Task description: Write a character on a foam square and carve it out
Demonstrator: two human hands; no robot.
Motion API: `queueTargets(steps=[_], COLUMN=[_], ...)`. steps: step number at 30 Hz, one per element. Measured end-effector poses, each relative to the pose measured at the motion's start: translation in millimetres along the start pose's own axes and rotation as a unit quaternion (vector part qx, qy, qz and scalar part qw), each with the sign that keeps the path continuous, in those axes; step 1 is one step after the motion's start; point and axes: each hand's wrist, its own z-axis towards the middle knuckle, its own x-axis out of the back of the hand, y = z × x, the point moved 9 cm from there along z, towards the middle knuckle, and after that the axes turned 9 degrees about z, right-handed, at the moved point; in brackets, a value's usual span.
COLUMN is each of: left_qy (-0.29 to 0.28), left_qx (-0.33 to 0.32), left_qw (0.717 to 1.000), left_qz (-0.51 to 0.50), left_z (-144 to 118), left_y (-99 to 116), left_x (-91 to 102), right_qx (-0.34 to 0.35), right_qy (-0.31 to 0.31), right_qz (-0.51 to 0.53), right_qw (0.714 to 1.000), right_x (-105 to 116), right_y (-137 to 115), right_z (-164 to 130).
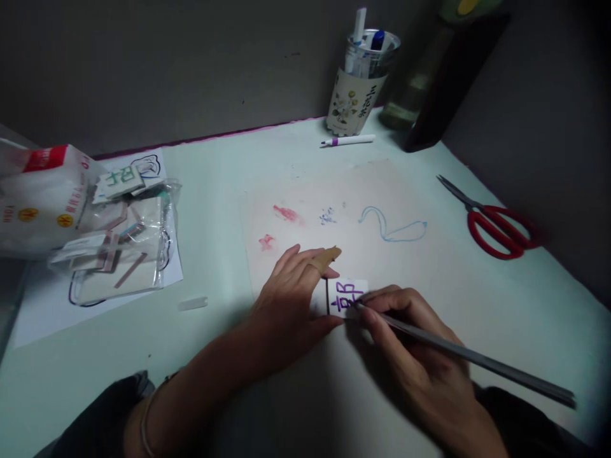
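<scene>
Mid-stroke: right hand (420, 356) fingers clamped on brush (468, 359), left hand (291, 299) fingers flat, pinning card (347, 298); steady tip needed.

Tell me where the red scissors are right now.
In the head view, the red scissors lie on the right side of the table, beyond the right hand, with the blades pointing toward the dark bottle at the back.
</scene>
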Motion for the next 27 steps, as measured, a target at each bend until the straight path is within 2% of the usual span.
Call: queueTargets(steps=[17,23,27], left_qy=[0.028,-0.003,-0.012], left_qx=[-0.015,-0.024,-0.034], left_qw=[0.999,0.999,0.999], left_qz=[-0.004,-0.021,-0.028], left_z=[-2,-2,-4], left_y=[1,2,-1], left_x=[0.9,1.3,0.7], right_qx=[0.026,0.015,0.035], right_qy=[-0.004,-0.016,-0.020], right_qz=[-0.052,-0.052,-0.058], right_qw=[0.998,0.998,0.998], right_x=[-3,-4,-6], right_y=[-6,-6,-12], right_z=[3,2,3])
